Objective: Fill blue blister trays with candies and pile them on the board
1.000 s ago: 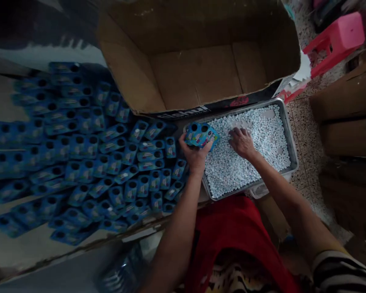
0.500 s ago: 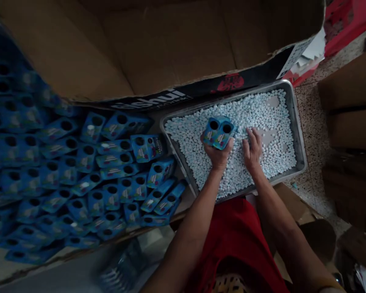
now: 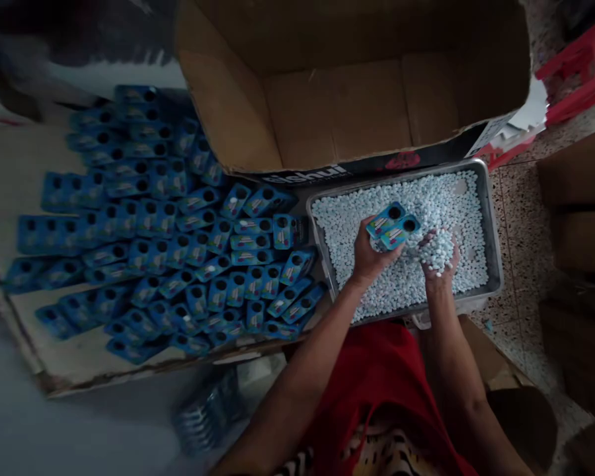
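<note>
My left hand (image 3: 367, 259) grips two small blue boxes (image 3: 393, 228) side by side, their round dark holes turned up. Just to the right, my right hand (image 3: 449, 266) is cupped palm-up around a heaped handful of small pale blue-white pellets (image 3: 436, 248). Both hands are over a shallow metal tray (image 3: 494, 264), where a layer of the same pellets (image 3: 344, 244) is spread. Whether any pellets are inside the held boxes cannot be made out.
Many similar blue boxes (image 3: 149, 218) stand in rows on the table (image 3: 79, 363) left of the tray. A large open cardboard carton (image 3: 302, 106) sits behind the tray. Brown cartons (image 3: 580, 172) are stacked at right, near a red plastic stool (image 3: 582, 73).
My right hand has turned from palm-down on the pellets to palm-up, scooping a handful. My left hand has tilted the two boxes toward it. The view has shifted, showing more table at left.
</note>
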`<state>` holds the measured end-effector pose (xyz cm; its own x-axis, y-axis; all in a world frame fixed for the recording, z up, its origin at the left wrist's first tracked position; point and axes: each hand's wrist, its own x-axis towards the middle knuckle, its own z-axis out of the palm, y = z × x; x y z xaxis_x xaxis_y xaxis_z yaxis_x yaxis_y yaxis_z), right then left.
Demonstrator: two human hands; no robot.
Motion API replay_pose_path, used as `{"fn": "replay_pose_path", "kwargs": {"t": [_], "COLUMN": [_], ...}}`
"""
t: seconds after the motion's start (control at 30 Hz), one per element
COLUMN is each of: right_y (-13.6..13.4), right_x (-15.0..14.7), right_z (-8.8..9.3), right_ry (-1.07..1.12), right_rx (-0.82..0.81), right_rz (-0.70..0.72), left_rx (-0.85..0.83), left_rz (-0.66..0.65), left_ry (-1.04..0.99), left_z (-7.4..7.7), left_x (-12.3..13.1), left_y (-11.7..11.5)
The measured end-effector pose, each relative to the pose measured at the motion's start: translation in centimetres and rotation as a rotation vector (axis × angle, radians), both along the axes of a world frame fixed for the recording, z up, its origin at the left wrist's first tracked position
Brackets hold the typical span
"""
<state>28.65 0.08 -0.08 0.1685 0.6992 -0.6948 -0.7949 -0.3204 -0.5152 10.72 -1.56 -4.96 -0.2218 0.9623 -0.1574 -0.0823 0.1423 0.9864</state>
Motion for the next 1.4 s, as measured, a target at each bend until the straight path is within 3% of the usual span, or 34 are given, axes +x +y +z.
{"fn": "replay_pose_path", "kwargs": {"t": [0.13,0.27,0.47,0.67,0.8,0.97,1.2,1.4], "right_y": [0.9,1.6,1.5,2.5,2.9,3.0,2.4,1.2], "right_x": [-2.5,-5.3,-6.9,-7.5,-8.4,-9.0,-8.9,-9.5], "right_z": [4.6,6.9,6.8,6.1,6.6,7.6,8.6,7.6], "right_ry": [0.067,-0.004,-0.215,-0.261,-0.351,-0.404,-0.496,-0.62], "right_rx": [0.078,0.101,0.202,0.273,0.356,0.426,0.441,0.523], "right_rz": [0.046,0.099,0.161,0.187,0.253,0.313,0.396,0.516], "left_rx": [0.131,0.192,0.189,0.169,0.111,0.184,0.278,0.288], "left_rz": [-0.295,-0.387,-0.359,-0.281,-0.365,-0.431,-0.354,-0.234], "left_ry": [0.269,0.323,0.309,0.35,0.411,0.396,0.362,0.379], "left_z": [-1.4,-2.7,-2.4,-1.1,-0.1,0.7,0.5,-0.4], "left_x": [-5.4,-5.8,-4.5,-4.3,-5.2,-6.4,-5.7,-5.1], "left_y": [-0.5,-1.1,-1.4,-0.8,-0.4,0.0,0.1,0.3]}}
